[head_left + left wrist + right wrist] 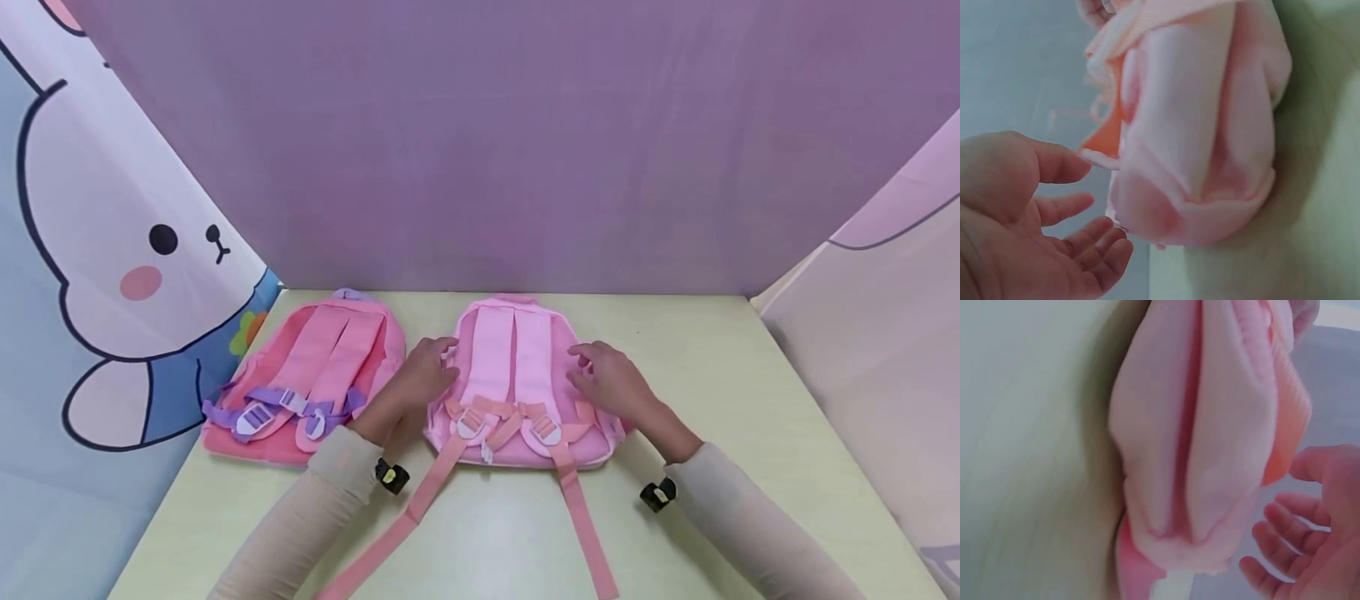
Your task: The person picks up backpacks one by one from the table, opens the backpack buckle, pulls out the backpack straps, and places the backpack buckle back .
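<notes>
A light pink backpack (513,350) lies straps-up on the table, its two orange webbing straps trailing toward the front edge. At its left side the left hand (429,372) hovers with relaxed, slightly bent fingers; the left wrist view shows that hand (1047,219) beside the pink fabric (1179,125), holding nothing. Over the backpack's right side is the right hand (611,379), fingers loosely bent. In the right wrist view this hand (1310,525) is just off the bag's side (1197,425), with nothing between thumb and fingers.
A second, deeper pink backpack (322,358) with purple straps lies on the table (712,375) at the left, close to the left forearm. A purple backdrop (510,150) stands behind the table, with cartoon-printed cloths (97,225) at both sides.
</notes>
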A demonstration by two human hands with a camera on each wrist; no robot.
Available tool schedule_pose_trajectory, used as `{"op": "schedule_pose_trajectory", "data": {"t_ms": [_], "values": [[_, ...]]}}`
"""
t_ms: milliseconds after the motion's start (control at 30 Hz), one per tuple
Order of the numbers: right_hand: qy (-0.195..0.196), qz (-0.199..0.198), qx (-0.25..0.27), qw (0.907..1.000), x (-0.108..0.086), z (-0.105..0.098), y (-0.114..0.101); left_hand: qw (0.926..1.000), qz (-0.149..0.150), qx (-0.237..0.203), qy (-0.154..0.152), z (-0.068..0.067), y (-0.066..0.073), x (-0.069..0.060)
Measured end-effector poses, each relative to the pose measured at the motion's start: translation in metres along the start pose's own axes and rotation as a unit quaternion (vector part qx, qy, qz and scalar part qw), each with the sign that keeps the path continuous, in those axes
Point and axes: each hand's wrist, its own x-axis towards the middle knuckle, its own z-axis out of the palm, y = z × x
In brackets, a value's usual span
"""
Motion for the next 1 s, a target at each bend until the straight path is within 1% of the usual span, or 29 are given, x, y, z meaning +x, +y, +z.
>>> {"op": "schedule_pose_trajectory", "data": {"t_ms": [233, 400, 500, 567, 733, 867, 1000], "values": [[-0.005, 0.022, -0.058, 0.9981, 0.0, 0.004, 0.01, 0.9998, -0.015, 0.01, -0.003, 0.005, -0.014, 0.005], [-0.002, 0.029, -0.085, 0.9959, -0.002, 0.005, 0.013, 0.9994, -0.033, 0.003, -0.013, 0.006, -0.016, 0.006], [-0.012, 0.042, -0.102, 0.9938, -0.002, 0.006, 0.013, 0.9987, -0.045, -0.001, -0.025, 0.007, -0.016, 0.006], [-0.023, 0.051, -0.106, 0.9928, -0.002, 0.006, 0.014, 0.9981, -0.053, -0.006, -0.03, 0.007, -0.015, 0.005], [-0.039, 0.065, -0.101, 0.992, 0.0, 0.006, 0.013, 0.9978, -0.056, -0.011, -0.033, 0.007, -0.016, 0.006], [-0.044, 0.065, -0.101, 0.9918, 0.0, 0.006, 0.012, 0.9973, -0.061, -0.007, -0.041, 0.006, -0.015, 0.006], [-0.042, 0.063, -0.098, 0.9923, -0.001, 0.005, 0.013, 0.9974, -0.054, -0.001, -0.047, 0.006, -0.014, 0.007]]}}
